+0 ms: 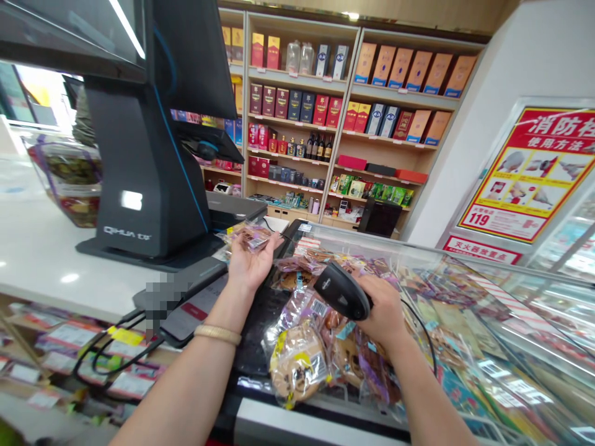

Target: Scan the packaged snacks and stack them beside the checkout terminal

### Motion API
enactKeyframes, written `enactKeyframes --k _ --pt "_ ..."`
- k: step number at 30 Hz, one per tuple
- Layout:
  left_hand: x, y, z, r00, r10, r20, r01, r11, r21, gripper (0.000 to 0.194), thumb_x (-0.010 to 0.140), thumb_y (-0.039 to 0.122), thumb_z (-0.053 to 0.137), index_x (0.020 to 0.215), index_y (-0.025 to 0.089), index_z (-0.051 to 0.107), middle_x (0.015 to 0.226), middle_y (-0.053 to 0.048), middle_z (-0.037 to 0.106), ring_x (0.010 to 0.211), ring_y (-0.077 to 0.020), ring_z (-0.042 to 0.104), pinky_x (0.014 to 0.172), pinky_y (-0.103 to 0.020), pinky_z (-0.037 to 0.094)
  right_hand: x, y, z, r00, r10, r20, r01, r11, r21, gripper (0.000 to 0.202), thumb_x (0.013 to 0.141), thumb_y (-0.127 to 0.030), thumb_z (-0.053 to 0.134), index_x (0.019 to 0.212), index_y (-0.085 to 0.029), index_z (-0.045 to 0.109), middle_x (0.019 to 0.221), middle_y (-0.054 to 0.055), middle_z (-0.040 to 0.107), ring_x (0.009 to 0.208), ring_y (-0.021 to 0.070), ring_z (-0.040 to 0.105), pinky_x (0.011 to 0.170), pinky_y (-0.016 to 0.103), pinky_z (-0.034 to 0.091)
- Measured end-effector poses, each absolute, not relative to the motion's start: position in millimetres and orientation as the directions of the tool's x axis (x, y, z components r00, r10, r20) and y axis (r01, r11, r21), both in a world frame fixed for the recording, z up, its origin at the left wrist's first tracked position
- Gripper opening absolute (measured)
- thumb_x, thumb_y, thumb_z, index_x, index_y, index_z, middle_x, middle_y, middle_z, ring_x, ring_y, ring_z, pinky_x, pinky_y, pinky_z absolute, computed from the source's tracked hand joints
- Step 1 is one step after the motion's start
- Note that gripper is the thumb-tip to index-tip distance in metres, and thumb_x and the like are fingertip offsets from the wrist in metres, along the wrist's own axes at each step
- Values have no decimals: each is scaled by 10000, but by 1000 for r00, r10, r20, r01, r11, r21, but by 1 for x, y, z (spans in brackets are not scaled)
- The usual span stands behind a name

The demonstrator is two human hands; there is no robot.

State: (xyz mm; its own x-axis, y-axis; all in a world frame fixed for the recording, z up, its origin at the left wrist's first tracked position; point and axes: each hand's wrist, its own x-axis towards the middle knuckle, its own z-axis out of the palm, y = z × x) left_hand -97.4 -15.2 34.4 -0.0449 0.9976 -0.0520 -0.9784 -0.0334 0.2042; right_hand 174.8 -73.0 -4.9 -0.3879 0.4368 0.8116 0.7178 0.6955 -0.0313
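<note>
Beside the base of the checkout screen, my left hand (251, 260) holds a small clear-wrapped snack packet (253, 236), palm up with the fingers around it. My right hand (383, 303) grips a black barcode scanner (341, 290) by its handle, its head pointing left. Below and around the scanner lies a pile of wrapped snack packets on the counter. A round packet with yellow marks (300, 365) is at the front of the pile, under clear plastic. The scanner's cable runs down on the right of my right hand.
A dark checkout terminal (134, 179) stands on the white counter (51, 248) at left, a phone (195, 310) and cables near it. Tied jars stand behind. A glass case (465, 272) is at right; shelves of boxes line the back wall.
</note>
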Motion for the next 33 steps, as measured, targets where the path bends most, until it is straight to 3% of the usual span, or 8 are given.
enactKeyframes --k 3,6,12,18,23,28,31,33 --pt "-97 -14 30 -27 998 -50 -976 -16 218 511 975 247 318 1437 28 328 1287 -270 578 1165 -269 624 806 -299 614 176 -73 -6 -388 454 802 726 687 -38 128 763 -238 571 859 -196 644 728 38 656 679 185 587 632 301 385" --pt "-98 -10 25 -11 996 -92 -954 17 299 443 1010 263 297 1364 28 423 1073 -220 695 889 -197 732 700 -228 619 176 -73 -7 -388 465 796 726 686 -47 140 757 -253 590 874 -199 647 750 43 668 695 192 596 648 307 395" --pt "-102 -1 20 -163 957 -240 -935 -72 348 322 988 330 432 1137 88 583 628 -17 677 409 -53 596 403 -73 474 175 -72 -6 -383 446 809 723 690 -38 136 767 -266 598 874 -195 642 769 45 677 707 193 600 653 307 396" --pt "-97 -11 25 -183 973 -139 -959 -147 241 430 1009 352 300 1265 75 506 859 -112 726 766 -141 725 666 -197 598 175 -72 -5 -377 449 810 722 691 -47 116 764 -280 610 837 -196 639 732 43 654 681 188 585 639 301 383" --pt "-92 -18 19 -167 975 -145 -911 -97 400 513 971 492 329 1228 101 538 962 -141 723 852 -171 716 729 -249 581 175 -72 -6 -373 459 806 723 689 -58 113 756 -267 614 837 -195 643 749 41 661 698 186 591 648 298 392" --pt "-86 -15 5 -349 931 -105 -460 -72 885 350 860 496 527 886 165 635 857 -80 712 697 -152 667 576 -222 476 176 -71 -7 -365 455 812 733 678 -51 143 751 -296 620 850 -197 647 711 38 641 670 187 580 635 301 396" --pt "-79 -17 2 -370 927 54 -133 -110 985 247 688 383 723 658 151 640 627 -12 642 579 -122 565 539 -202 393 176 -71 -7 -353 440 826 739 672 -42 160 746 -293 613 869 -199 652 721 44 650 692 197 594 642 305 408" --pt "-77 -24 4 -179 967 179 1 -182 983 252 598 357 788 587 147 649 553 11 601 537 -110 510 524 -206 364 176 -70 -7 -346 445 826 743 668 -48 158 745 -293 611 868 -205 656 739 48 661 707 201 604 651 308 417"
